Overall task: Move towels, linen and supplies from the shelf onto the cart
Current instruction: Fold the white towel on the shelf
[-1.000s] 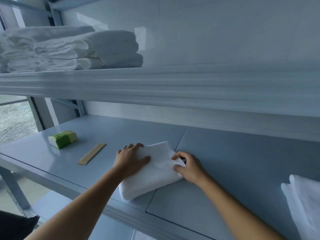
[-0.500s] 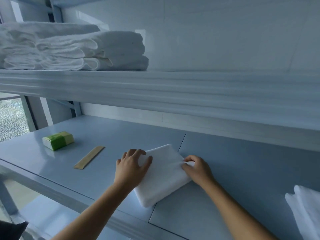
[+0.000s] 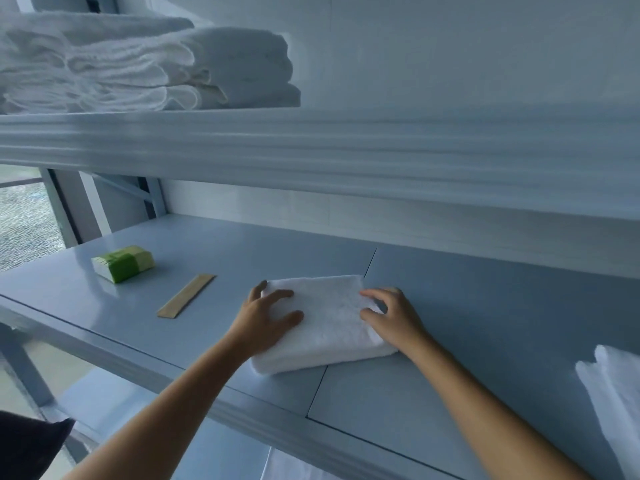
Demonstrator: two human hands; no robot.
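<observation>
Change: folded white terry towel (image 3: 329, 323) has turned since half a second ago; its far edge now runs nearly level with the back of the shelf instead of lying cornerwise, and both hands stay on it.
Left hand (image 3: 266, 320): holds the towel's left end, fingers bent over the far left corner, thumb spread across the top.
Right hand (image 3: 391, 317): holds the towel's right end, fingers curled, fingertips and thumb pressed into the cloth.
Towel position: flat on the pale blue-grey metal shelf board (image 3: 485, 323), across the seam between two panels, near the front lip.
Small green-and-white wrapped packet (image 3: 123, 263): on the same board, well to the left; its print is too blurred to read.
Flat tan strip (image 3: 187, 296): between the packet and the towel, touching neither, lying at a slant; no writing can be made out.
Upper shelf (image 3: 346, 150): carries a stack of folded white towels (image 3: 156, 67) at its left end.
Loose white cloth (image 3: 613, 403): at the right edge of the view, partly cut off.
Dark fabric (image 3: 27, 441): in the lower left corner, below the shelf.
</observation>
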